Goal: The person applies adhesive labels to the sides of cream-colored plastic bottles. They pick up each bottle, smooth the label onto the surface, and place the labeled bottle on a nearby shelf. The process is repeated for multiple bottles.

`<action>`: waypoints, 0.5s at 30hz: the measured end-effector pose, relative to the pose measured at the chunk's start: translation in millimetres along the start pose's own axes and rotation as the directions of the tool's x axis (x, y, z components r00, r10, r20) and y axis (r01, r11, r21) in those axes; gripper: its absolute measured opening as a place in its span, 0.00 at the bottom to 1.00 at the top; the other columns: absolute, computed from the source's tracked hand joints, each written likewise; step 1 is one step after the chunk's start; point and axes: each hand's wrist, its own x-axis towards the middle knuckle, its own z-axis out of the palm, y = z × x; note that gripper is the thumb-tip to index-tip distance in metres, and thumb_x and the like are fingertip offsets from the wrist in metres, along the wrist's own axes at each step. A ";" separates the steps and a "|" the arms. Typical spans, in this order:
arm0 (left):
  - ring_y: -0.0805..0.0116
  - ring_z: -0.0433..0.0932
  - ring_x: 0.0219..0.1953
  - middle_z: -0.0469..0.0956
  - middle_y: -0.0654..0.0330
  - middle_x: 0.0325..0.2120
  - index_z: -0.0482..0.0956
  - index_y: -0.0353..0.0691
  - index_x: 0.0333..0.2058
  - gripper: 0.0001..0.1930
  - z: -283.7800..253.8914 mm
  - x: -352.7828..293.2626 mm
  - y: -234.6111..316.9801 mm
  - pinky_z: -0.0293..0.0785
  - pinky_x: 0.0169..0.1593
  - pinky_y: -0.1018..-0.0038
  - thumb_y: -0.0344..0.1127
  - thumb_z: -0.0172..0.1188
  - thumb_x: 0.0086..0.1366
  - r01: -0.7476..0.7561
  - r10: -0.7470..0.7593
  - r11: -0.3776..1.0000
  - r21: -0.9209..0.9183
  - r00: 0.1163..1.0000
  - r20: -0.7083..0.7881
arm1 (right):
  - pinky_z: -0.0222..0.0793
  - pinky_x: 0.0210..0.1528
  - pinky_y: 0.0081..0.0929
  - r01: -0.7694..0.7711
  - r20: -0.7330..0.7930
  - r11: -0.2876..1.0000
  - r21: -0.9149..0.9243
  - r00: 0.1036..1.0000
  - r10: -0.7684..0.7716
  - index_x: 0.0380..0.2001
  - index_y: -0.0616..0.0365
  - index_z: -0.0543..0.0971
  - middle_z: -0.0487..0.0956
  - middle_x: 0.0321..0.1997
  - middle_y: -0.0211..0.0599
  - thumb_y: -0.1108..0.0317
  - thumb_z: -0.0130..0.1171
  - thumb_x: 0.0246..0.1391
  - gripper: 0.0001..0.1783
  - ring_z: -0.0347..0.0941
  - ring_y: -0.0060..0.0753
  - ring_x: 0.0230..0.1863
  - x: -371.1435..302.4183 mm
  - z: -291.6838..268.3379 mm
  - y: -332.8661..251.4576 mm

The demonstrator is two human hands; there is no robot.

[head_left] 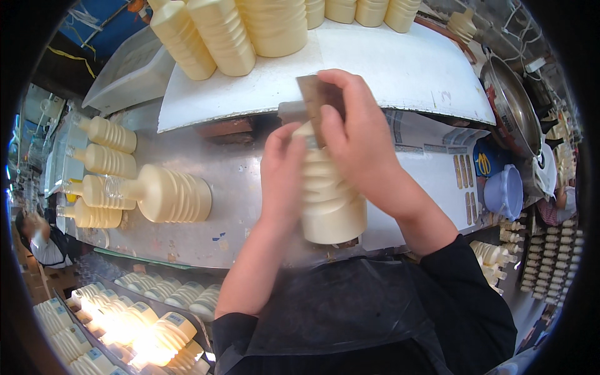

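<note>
In front of me a cream ribbed bottle [334, 212] lies with its broad base toward me and its narrow end away. My left hand [279, 172] is curled against the left side of its shoulder; the fingertips are slightly smeared by motion. With thumb and fingers my right hand [356, 122] pinches a flat brown strip [310, 94], which stands up along the bottle's narrow end. The strip's lower end meets the bottle's upper side. Part of the bottle's neck is hidden behind my hands and the strip.
A larger cream bottle [178, 194] lies left, beside several smaller ones [109, 159]. More stand on the white board [387, 62] at the back. Patterned strips [462, 172] lie right, near a lilac bucket [504, 190] and a metal pan [515, 103]. Trays of bottles [156, 325] sit lower left.
</note>
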 end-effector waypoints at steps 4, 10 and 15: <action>0.74 0.78 0.48 0.78 0.60 0.49 0.73 0.36 0.57 0.15 5.1 -3.8 12.3 0.76 0.52 0.75 0.38 0.49 0.79 0.080 -0.082 0.994 -0.079 0.996 -0.020 | 0.72 0.51 0.47 0.142 0.065 0.975 -0.172 0.989 -0.133 0.59 0.60 0.66 0.70 0.53 0.54 0.76 0.53 0.59 0.24 0.74 0.61 0.48 0.8 14.3 -10.1; 0.71 0.76 0.51 0.77 0.59 0.50 0.72 0.36 0.58 0.20 2.5 -4.5 5.9 0.72 0.57 0.70 0.45 0.43 0.80 0.053 -0.048 0.984 -0.167 0.998 0.038 | 0.73 0.52 0.46 0.031 0.034 0.965 -0.260 0.999 -0.023 0.58 0.60 0.68 0.72 0.53 0.52 0.78 0.52 0.59 0.22 0.74 0.59 0.49 -0.5 2.7 -6.7; 0.71 0.74 0.54 0.77 0.60 0.52 0.73 0.36 0.58 0.21 16.9 -11.7 17.8 0.70 0.61 0.69 0.46 0.40 0.82 0.105 -0.110 0.978 -0.181 0.994 -0.022 | 0.75 0.44 0.48 0.143 0.092 0.961 -0.236 0.988 -0.124 0.60 0.62 0.64 0.69 0.52 0.57 0.74 0.54 0.59 0.25 0.76 0.62 0.45 1.2 17.2 -7.9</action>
